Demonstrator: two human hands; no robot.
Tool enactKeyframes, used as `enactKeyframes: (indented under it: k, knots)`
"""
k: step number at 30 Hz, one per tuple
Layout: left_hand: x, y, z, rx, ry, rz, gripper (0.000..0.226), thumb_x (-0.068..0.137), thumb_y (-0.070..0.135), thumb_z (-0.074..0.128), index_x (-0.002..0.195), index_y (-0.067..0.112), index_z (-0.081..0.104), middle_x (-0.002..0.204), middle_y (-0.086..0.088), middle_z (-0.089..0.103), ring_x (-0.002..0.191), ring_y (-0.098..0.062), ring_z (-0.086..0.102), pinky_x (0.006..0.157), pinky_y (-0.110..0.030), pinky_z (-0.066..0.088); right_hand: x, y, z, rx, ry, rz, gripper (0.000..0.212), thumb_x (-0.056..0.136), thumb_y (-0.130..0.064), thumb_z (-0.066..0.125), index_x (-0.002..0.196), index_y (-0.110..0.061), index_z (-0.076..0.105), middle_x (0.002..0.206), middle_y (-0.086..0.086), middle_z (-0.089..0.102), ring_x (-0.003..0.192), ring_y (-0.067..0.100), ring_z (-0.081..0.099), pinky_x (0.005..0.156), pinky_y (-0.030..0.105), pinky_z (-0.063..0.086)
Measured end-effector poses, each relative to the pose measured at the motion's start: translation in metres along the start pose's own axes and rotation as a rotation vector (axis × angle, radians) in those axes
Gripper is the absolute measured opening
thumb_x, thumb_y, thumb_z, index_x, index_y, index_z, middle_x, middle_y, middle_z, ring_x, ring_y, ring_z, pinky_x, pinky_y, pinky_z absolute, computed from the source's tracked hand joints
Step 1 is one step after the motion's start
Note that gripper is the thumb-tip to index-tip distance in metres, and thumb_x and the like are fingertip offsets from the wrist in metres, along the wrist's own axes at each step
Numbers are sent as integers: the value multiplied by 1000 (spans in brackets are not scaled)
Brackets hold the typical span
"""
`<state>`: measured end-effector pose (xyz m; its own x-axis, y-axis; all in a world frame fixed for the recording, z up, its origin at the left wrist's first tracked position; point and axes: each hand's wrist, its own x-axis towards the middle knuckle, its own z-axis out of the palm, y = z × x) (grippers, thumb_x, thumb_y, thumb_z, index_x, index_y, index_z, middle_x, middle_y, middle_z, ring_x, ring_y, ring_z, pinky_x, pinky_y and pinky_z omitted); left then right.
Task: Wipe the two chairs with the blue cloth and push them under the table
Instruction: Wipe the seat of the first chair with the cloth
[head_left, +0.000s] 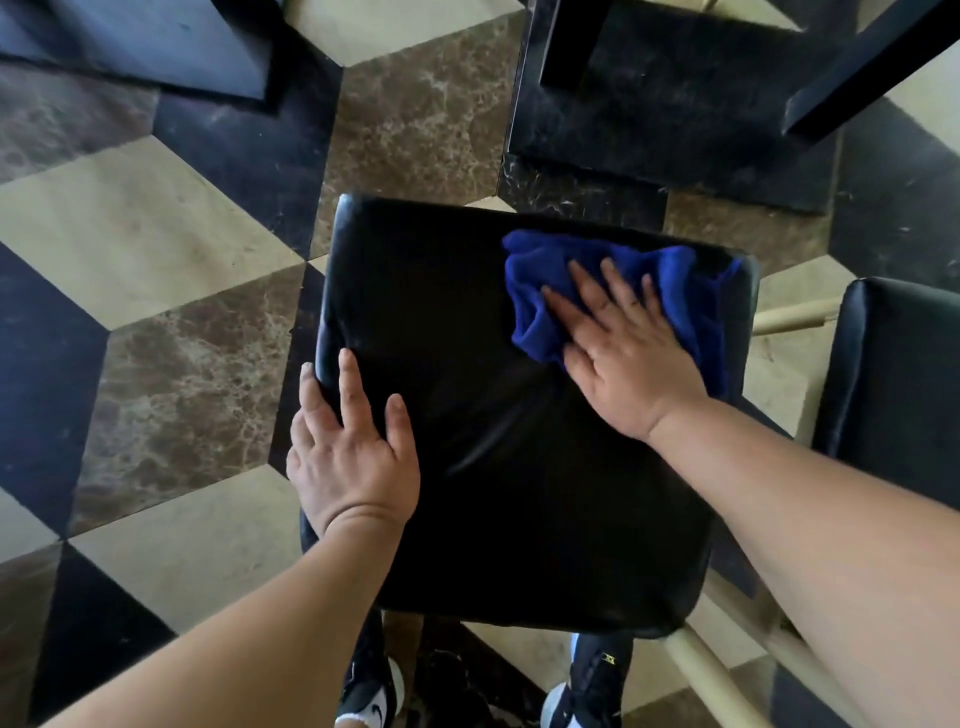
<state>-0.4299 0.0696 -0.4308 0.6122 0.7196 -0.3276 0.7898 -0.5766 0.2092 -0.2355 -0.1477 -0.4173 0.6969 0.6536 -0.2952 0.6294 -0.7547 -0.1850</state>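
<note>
A black padded chair seat (457, 322) fills the middle of the view, seen from above. My right hand (623, 358) lies flat with spread fingers on the crumpled blue cloth (670, 280), pressing it onto the seat's far right part. My left hand (353, 447) rests on the seat's left edge, fingers apart, with the outer fingers curled over the rim. A second black chair seat (904, 379) shows at the right edge. The dark legs of the table (852, 78) stand at the top right.
The floor is patterned in cream, brown marble and black tiles (171, 332). A dark slab base (670, 130) lies under the table legs, another dark piece (145, 41) at top left. Cream chair legs (711, 670) slant at lower right. My shoes (374, 696) show below the seat.
</note>
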Motion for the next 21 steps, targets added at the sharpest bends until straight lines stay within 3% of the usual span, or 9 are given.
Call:
enactKeyframes:
  k: [3, 5, 9, 12, 17, 21]
  knots:
    - [2, -1, 1, 18, 8, -8, 71, 102, 68, 18, 166, 41, 2, 175, -8, 11, 145, -33, 29, 115, -56, 31, 29, -26, 1, 46, 50, 284, 64, 102, -48, 25, 163, -40, 7, 175, 0, 5, 160, 30, -5, 125, 60, -9]
    - [2, 1, 0, 33, 2, -16, 72, 102, 67, 19, 166, 40, 4, 174, -9, 12, 144, -34, 30, 114, -56, 32, 48, -63, 1, 66, 44, 388, 68, 99, -48, 26, 163, -37, 8, 175, 3, 3, 159, 36, -6, 121, 68, -9]
    - [3, 2, -2, 34, -9, -13, 76, 98, 61, 30, 167, 34, 14, 174, -11, 16, 142, -38, 32, 113, -58, 31, 68, -150, 5, 75, 16, 112, 67, 97, -47, 30, 162, -35, 23, 174, 4, 9, 158, 40, -1, 118, 72, -7]
    - [5, -3, -2, 53, -33, -24, 84, 93, 50, 50, 167, 31, 14, 175, -10, 12, 145, -37, 30, 116, -57, 30, 69, -188, 12, 71, -24, -57, 64, 99, -48, 24, 162, -38, 20, 174, -1, 12, 158, 36, -6, 119, 70, -7]
    - [5, 1, -3, 38, -7, -29, 77, 96, 62, 29, 165, 31, 20, 174, -11, 16, 145, -40, 32, 115, -58, 30, 63, -151, 15, 141, -28, -199, 62, 104, -44, 35, 163, -40, 17, 174, -6, 7, 159, 25, -7, 125, 54, -13]
    - [3, 5, -2, 29, 3, -26, 74, 99, 66, 26, 166, 36, 13, 173, -12, 19, 143, -42, 35, 113, -60, 33, 36, -84, 12, 144, 24, -125, 64, 100, -41, 40, 162, -36, 26, 173, -2, 17, 160, 27, 7, 128, 51, -4]
